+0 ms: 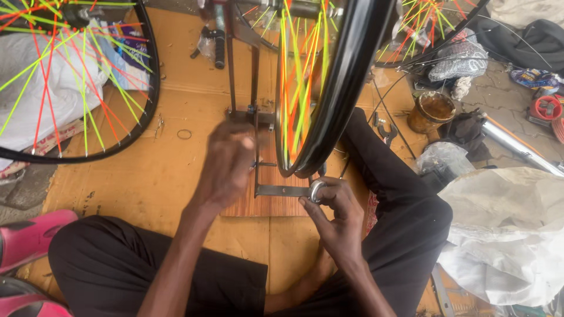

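Observation:
A black bicycle wheel with bright orange, yellow and green spokes stands upright in a metal truing stand in front of me. My left hand reaches to the stand's upright post, fingers curled around a small part there. My right hand pinches a round silver knob at the end of the stand's lower bar, just under the rim. The stand rests on a small wooden board.
A second wheel with coloured spokes lies at the left on the cardboard. A brown tin, cloth, tools and plastic bags crowd the right. Pink sandals sit at lower left. My black-trousered legs flank the board.

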